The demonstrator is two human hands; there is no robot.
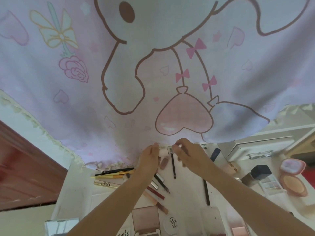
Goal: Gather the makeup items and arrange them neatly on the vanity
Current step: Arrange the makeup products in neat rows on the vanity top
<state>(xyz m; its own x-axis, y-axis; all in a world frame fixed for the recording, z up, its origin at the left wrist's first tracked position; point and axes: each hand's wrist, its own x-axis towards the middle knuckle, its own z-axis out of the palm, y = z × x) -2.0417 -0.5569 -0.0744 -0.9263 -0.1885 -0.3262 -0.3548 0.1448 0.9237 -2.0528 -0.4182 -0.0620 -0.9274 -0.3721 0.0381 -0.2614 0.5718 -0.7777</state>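
Makeup tube pinched between both hands; three pencils lie left.

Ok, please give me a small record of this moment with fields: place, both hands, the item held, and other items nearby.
place: white vanity top, below a pink cartoon cloth
left hand: at one end of a small pale tube
right hand: fingers curled on the tube's other end
tube detail: barcode label visible; product type unclear
left side: pencils lying in a row
centre: lip products scattered
right side: open round compact, eyeshadow palette
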